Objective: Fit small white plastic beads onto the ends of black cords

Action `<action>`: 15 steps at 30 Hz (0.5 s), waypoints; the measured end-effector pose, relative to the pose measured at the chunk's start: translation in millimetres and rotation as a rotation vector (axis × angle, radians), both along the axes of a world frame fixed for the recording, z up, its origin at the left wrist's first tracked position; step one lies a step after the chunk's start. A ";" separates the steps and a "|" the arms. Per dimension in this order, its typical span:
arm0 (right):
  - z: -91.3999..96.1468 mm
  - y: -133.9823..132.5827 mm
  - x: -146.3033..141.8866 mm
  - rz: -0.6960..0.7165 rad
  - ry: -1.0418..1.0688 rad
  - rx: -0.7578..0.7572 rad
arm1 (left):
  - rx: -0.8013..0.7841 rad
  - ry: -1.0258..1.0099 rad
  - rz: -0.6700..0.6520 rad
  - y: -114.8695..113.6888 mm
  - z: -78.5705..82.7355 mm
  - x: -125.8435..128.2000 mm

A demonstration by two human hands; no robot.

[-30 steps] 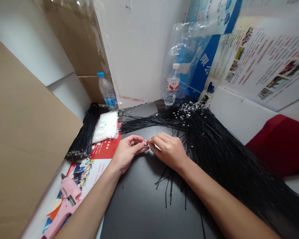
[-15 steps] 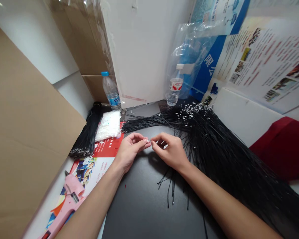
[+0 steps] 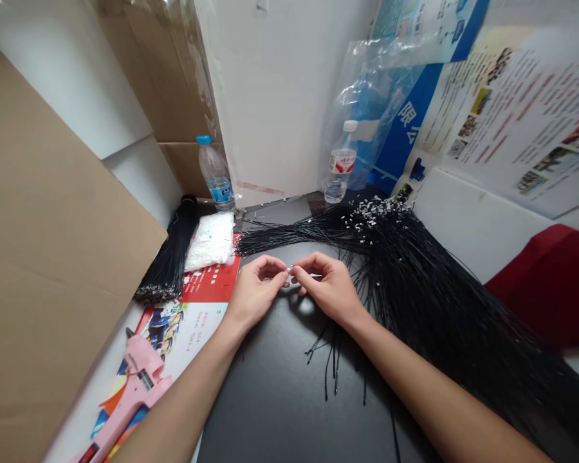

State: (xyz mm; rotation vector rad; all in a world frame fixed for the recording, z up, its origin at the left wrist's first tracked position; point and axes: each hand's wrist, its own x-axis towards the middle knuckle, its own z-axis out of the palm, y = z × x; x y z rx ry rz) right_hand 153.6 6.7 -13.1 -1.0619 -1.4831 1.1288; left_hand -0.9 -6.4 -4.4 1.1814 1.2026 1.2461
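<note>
Left hand [image 3: 255, 290], right hand [image 3: 327, 287], both curled, fingertips [image 3: 284, 275] nearly meeting (wrists slightly bent), forearms [image 3: 183, 392] angled inward

- Black desk [image 3: 265, 411], its far corner boxed in by white boards
- Thin black wires [image 3: 429, 302] fanned across the right side, white bits at their far ends
- Blue-capped water bottle [image 3: 216, 173], upright at the far edge
- White-capped water bottle [image 3: 338, 164], upright at the far edge
- Black wire bundle [image 3: 168, 257] along the left side, its near end speckled white
- Clear bag of white pieces [image 3: 208, 241] just beside that bundle
- Red printed sheet [image 3: 193, 328] along the left edge
- Pink hot glue gun [image 3: 137, 373] lying on that sheet, near the left edge
</note>
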 end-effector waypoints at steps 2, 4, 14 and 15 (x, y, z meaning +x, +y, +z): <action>-0.4 -0.7 0.6 -0.012 -0.058 0.039 | 0.001 0.035 -0.003 0.6 -1.8 -0.9; -0.2 -1.6 1.5 -0.025 -0.128 0.088 | -0.034 0.020 -0.019 0.6 -1.6 -1.6; 1.6 -1.9 10.4 -0.108 -0.489 0.619 | -0.289 -0.302 -0.059 -1.1 5.0 -4.0; 0.8 -1.4 11.2 -0.106 -0.513 0.645 | -0.305 -0.321 -0.062 -0.8 5.2 -4.2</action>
